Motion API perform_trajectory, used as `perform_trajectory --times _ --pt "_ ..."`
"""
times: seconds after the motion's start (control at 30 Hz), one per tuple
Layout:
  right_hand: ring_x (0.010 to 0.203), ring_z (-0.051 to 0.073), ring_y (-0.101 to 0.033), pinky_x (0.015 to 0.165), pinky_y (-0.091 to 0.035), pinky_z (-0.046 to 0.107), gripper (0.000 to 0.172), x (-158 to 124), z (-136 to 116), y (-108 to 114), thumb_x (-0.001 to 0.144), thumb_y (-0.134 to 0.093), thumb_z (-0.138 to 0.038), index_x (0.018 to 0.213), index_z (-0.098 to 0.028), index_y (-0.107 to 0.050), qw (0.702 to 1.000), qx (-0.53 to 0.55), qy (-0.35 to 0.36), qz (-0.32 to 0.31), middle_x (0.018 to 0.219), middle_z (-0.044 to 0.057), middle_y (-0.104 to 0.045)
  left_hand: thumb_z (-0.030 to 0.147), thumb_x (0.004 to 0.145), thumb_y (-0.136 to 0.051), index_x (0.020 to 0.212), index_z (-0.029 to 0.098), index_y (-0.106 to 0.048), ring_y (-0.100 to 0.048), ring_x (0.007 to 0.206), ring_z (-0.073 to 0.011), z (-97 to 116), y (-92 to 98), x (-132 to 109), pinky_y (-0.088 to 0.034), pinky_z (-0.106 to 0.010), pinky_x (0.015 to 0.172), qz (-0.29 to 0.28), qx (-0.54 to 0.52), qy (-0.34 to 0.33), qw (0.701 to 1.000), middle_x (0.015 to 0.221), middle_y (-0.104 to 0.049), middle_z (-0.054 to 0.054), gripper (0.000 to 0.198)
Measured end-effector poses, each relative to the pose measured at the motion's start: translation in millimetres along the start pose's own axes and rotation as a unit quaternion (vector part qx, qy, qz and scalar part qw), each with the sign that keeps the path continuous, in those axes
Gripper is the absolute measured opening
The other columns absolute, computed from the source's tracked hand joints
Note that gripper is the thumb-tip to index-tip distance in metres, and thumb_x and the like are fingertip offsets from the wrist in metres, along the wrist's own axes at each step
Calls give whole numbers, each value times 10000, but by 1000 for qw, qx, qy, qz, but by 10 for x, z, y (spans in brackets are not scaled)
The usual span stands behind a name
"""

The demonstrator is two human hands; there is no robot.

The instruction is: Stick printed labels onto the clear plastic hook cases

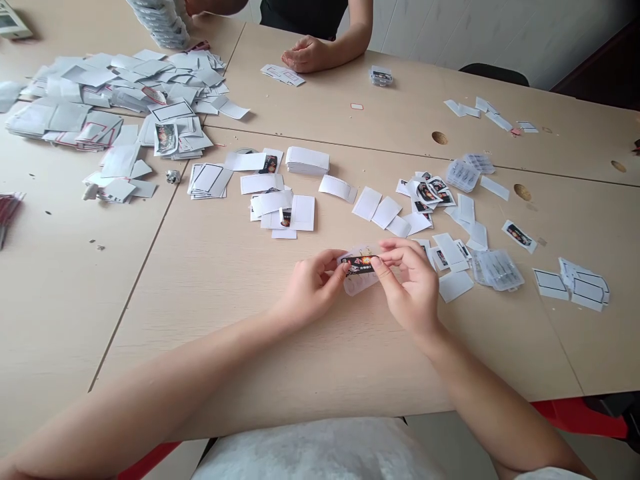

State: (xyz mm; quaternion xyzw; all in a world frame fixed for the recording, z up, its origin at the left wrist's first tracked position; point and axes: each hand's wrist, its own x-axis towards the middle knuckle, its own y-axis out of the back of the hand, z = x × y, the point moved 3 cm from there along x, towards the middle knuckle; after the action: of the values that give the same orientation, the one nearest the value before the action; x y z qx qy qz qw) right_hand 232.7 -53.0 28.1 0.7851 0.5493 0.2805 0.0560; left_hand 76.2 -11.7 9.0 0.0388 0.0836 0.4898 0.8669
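Near side of the table [320, 380], centre: left hand [316, 283] and right hand [411, 287] pinch the dark label [360, 265] by its ends over the clear plastic case [356, 287], stuck or not unclear; likely best squared to the case edge, then smoothed middle outward.

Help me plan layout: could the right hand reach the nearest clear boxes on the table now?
Likely yes: only flat papers seem to lie between the right hand and the clear boxes, though its fingers are on the dark label and would probably need freeing first.
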Motion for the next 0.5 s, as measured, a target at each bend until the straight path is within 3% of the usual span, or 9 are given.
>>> perform_trajectory --times 0.1,0.23,0.33,0.5 --pt "1002 220 -600 847 -524 417 80 36 44 23 804 -624 -232 741 -203 -584 1000 -20 -11 8 1030 87 -595 391 900 -463 1066 140 -583 -636 879 -210 -15 -6 7 -519 -293 720 -23 -16 -2 1000 950 -674 -101 324" --pt "1046 233 -601 794 -541 394 90 48 95 -7 815 -610 -242 744 -196 -579 999 16 -46 -14 1042 95 -632 363 902 -463 1076 141 -572 -629 873 -207 -13 1 13 -515 -293 721 -35 -23 4 999 896 -664 -84 302" --pt "977 227 -641 737 -564 376 98 32 113 -37 823 -601 -261 760 -191 -572 995 57 -79 -27 1079 106 -642 353 898 -470 1087 144 -571 -628 829 -194 1 0 10 -512 -287 696 -41 -27 7 999 896 -670 -77 300" --pt "900 211 -669 749 -577 379 93 8 124 -57 825 -600 -279 797 -192 -583 993 75 -89 -16 1035 100 -661 384 852 -533 1018 152 -624 -630 736 -189 29 4 4 -507 -276 625 -10 -35 8 999 771 -672 -59 300"
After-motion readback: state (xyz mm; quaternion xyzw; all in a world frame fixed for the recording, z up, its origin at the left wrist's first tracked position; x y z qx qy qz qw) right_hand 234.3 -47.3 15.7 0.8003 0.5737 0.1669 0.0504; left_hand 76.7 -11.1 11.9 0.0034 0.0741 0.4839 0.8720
